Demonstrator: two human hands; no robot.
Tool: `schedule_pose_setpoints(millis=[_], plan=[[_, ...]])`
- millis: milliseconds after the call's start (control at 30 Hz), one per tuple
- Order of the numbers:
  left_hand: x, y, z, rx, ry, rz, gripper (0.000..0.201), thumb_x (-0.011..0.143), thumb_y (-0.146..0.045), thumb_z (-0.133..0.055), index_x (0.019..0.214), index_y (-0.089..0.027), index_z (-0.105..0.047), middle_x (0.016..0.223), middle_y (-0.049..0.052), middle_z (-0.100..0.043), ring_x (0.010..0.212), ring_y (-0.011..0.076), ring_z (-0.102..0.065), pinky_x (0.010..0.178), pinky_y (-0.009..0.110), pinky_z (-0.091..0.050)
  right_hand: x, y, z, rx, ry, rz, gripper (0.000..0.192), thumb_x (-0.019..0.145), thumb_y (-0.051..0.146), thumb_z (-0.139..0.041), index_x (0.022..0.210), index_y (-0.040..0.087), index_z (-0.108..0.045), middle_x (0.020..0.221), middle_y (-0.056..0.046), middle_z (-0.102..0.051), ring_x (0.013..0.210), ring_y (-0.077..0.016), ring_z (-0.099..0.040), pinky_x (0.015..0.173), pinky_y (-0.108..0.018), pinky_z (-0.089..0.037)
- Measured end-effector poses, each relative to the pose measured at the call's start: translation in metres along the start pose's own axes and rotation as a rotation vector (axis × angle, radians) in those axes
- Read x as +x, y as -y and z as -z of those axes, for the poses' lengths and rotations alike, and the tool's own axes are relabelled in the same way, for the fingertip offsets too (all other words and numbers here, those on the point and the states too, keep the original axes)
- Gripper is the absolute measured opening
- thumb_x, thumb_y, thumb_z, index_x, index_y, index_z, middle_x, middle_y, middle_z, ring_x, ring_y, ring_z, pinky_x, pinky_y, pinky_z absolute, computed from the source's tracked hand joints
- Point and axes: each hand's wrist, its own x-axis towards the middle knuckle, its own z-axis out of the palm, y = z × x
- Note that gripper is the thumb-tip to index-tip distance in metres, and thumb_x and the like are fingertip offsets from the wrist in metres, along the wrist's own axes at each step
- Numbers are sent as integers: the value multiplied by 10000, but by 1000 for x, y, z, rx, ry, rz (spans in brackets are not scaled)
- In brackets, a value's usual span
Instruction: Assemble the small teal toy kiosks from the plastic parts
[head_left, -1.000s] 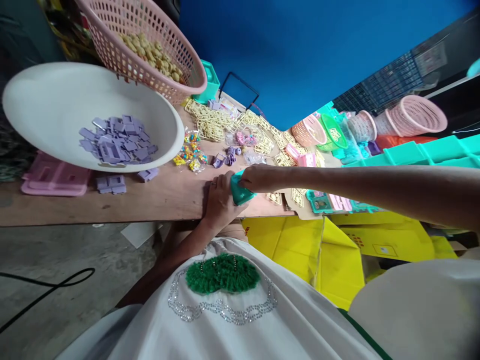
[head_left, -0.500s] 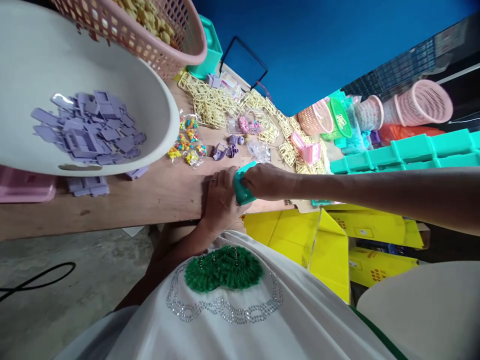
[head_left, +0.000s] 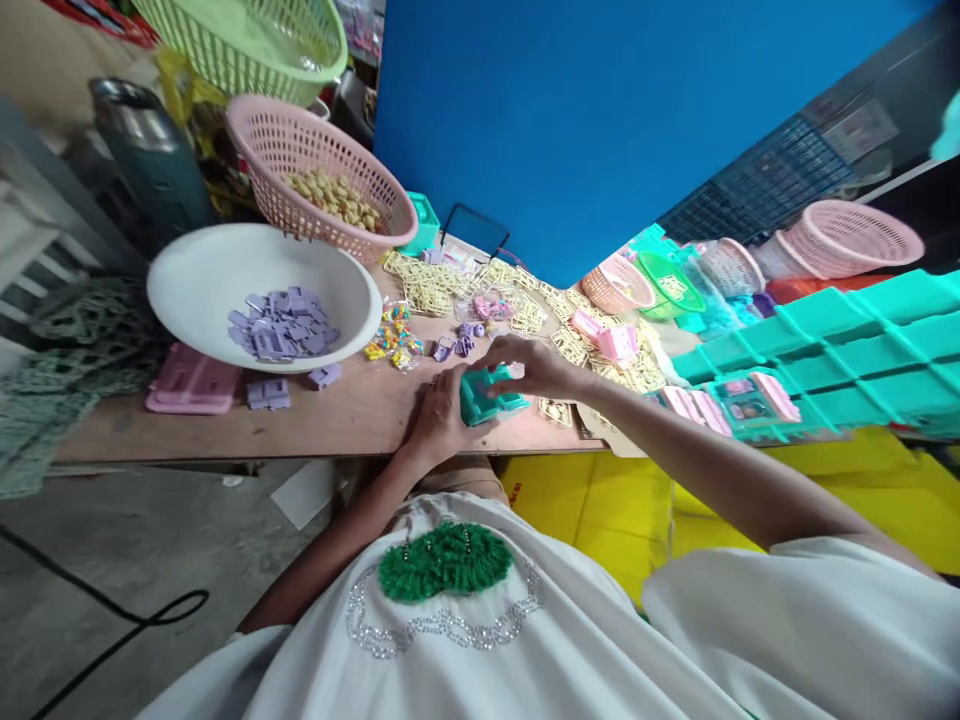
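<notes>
Teal plastic piece [head_left: 487,394], boxy and smooth with raised edges, sits at the near edge of the wooden table [head_left: 337,415], held between both hands. Left hand [head_left: 439,412] cups its left side, fingers curled against it, palm down on the wood. Right hand [head_left: 529,365] arches over the top, fingertips pinched on the upper edge; exactly what the fingertips grip is hard to make out.

White bowl [head_left: 202,275], round and glossy, holds a heap of flat lilac plastic parts [head_left: 281,325]; 2 more lilac bits lie just beside it on the table. Pink lattice basket [head_left: 289,150] holds small tan pieces. Green lattice basket [head_left: 247,30] is cut off at the top edge. Cream openwork frames [head_left: 431,280] spread flat across the middle of the table, outlines blurred. Small clear bags of multicoloured beads [head_left: 390,340] lie near the bowl. Pink flat tray [head_left: 191,385] is partly hidden under the bowl. Teal moulded trays [head_left: 862,340] stack at right, running out of view. Yellow cartons [head_left: 600,500] sit below the table edge, partly hidden by the right arm.
</notes>
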Motion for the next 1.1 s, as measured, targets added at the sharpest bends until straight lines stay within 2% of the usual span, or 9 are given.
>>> schedule_pose_setpoints(millis=[233,433,533,667,800,867,933,1033,1100], plan=[[1,13,34,-71,85,-5,866,748,-336,-941,1460,-233,-459,1436,172,-653,1344,343,-650,1127,515,-537,1,-7,-67,11,-291,136,376,962,550,-764,1041,191,-842,975,-116,-711,983,-264,-644,901,-410,-538],[-1,15,66,-105,190,65,896,742,-357,-959,1493,-251,-482,1513,182,-605,1398,362,-613,1193,549,-489,6,-19,-61,125,-499,147,301,1045,407,-656,1183,188,-810,1118,-139,-711,1054,-279,-651,933,-445,-538],[-3,12,72,-93,198,69,885,755,-391,-949,1505,-257,-499,1539,172,-577,1460,356,-559,1243,545,-447,30,-31,-47,-72,-425,180,238,1019,195,-608,1095,166,-832,1118,-167,-714,1090,-301,-575,960,-475,-494],[-3,9,76,-66,224,132,919,766,-499,-932,1543,-257,-505,1584,171,-539,1545,359,-483,1300,542,-383,73,-36,-37,-265,-115,191,171,885,80,-682,957,111,-834,1160,-222,-685,1154,-335,-469,994,-514,-417],[0,4,87,-75,242,214,1005,738,-599,-929,1583,-253,-509,1684,192,-467,1620,393,-390,1332,580,-328,91,-37,-20,-186,-125,155,181,947,142,-629,834,93,-762,1051,-188,-672,1074,-278,-522,968,-442,-452],[5,-6,95,-140,148,215,1003,745,-628,-916,1584,-248,-519,1685,197,-478,1602,391,-426,1321,577,-358,82,-37,-8,-47,-194,140,245,1021,189,-538,889,106,-727,1014,-141,-670,1004,-232,-583,925,-387,-507],[13,-21,100,-262,13,207,895,817,-629,-862,1565,-252,-547,1649,189,-534,1536,356,-524,1282,538,-432,63,-31,-1,346,-237,126,263,1066,258,-497,929,136,-685,976,-93,-675,925,-194,-645,884,-363,-569],[24,-49,97,-472,-83,251,718,857,-592,-845,1456,-242,-657,1499,163,-676,1320,291,-693,1124,438,-576,27,-10,-13,1085,-144,97,295,974,459,-718,920,176,-653,916,-48,-703,841,-182,-709,866,-383,-638],[25,-64,90,-581,-90,335,616,782,-546,-922,1273,-210,-764,1279,130,-783,1115,241,-754,967,351,-629,6,5,-34,1290,-38,52,439,836,565,-863,904,176,-672,879,-40,-720,788,-179,-729,837,-372,-656]])
